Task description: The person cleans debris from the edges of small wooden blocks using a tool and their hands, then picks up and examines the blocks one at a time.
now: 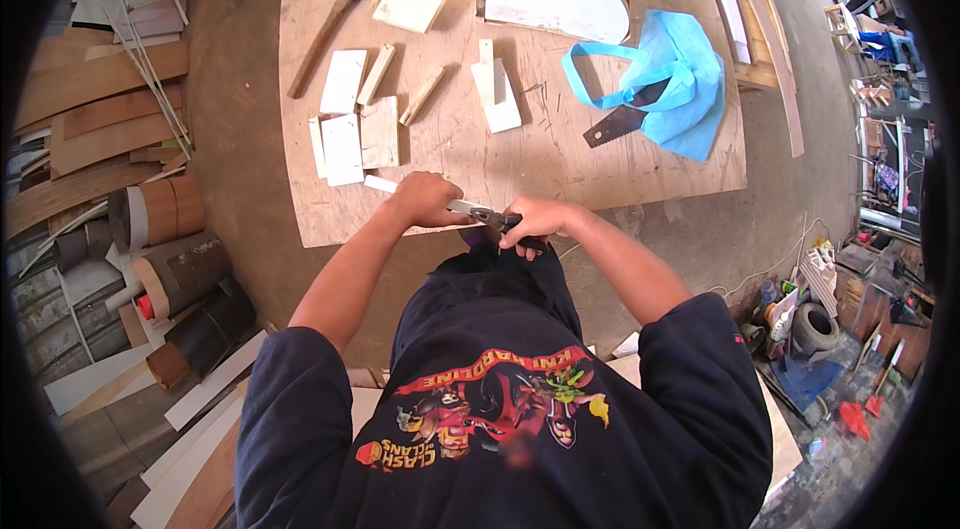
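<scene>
At the table [560, 164], my left grip [428, 201] wraps a white strip [379, 183], my right grip [537, 219] dark-handled pliers [491, 216]; the strip looks light and stiff, best held mid-length.

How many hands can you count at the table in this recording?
2: the left hand at the table's near edge, curled over a white strip; the right hand beside it, gripping a black-handled tool. Some fingers are hidden.
</scene>
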Motion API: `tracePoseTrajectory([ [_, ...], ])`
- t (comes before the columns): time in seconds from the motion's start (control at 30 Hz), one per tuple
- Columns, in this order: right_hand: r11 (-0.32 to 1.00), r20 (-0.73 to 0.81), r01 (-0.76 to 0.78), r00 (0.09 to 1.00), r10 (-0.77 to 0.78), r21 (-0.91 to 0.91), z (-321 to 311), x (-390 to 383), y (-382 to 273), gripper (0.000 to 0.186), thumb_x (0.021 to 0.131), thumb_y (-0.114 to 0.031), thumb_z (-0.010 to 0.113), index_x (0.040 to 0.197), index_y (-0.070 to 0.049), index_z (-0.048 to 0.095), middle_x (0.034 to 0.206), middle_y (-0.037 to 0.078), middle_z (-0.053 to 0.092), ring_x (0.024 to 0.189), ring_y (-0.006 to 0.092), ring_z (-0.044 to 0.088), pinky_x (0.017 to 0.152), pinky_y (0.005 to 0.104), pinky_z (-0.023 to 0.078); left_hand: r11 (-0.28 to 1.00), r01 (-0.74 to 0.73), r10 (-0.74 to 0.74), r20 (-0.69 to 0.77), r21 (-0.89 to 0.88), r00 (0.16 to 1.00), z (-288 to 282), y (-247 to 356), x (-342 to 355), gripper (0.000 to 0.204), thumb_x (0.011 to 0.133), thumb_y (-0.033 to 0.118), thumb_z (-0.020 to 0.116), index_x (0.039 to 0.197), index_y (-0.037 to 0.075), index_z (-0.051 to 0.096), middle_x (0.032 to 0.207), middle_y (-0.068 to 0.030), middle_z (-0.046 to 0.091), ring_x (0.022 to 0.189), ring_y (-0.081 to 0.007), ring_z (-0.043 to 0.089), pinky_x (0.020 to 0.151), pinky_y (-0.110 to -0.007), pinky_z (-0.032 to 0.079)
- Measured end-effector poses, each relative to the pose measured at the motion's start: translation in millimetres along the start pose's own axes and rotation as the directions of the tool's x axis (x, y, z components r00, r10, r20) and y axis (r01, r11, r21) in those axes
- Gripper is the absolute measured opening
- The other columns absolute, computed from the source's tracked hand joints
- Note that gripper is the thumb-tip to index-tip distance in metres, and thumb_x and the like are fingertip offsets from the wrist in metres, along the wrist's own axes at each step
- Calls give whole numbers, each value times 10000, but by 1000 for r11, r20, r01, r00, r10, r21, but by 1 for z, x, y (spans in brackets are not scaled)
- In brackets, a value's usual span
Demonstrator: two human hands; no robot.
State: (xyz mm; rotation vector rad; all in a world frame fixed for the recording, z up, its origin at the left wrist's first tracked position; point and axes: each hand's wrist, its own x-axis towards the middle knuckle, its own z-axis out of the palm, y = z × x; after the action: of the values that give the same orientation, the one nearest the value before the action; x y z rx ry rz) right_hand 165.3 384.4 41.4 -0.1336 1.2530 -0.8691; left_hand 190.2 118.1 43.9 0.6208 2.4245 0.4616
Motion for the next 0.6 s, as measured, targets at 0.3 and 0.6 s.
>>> tracePoseTrajectory([
  [0.3,995,121,-92,989,87,44,-3,14,11,640,994,-540,592,1370,-22,575,1068,205,736,915,257,753,705,401,601,991,31,-36,39,131,999,-7,4,1,444,772,582,723,759,139,751,726,-144,703,733,-364,702,673,-490,546],
  [0.6,994,6,-72,997,72,81,5,9,6,369,910,-319,751,1067,11,698,809,119,717,634,186,696,553,324,572,973,38,-55,72,226,996,-16,11,3,420,784,564,722,786,146,768,748,-117,719,763,-333,726,677,-457,575],
])
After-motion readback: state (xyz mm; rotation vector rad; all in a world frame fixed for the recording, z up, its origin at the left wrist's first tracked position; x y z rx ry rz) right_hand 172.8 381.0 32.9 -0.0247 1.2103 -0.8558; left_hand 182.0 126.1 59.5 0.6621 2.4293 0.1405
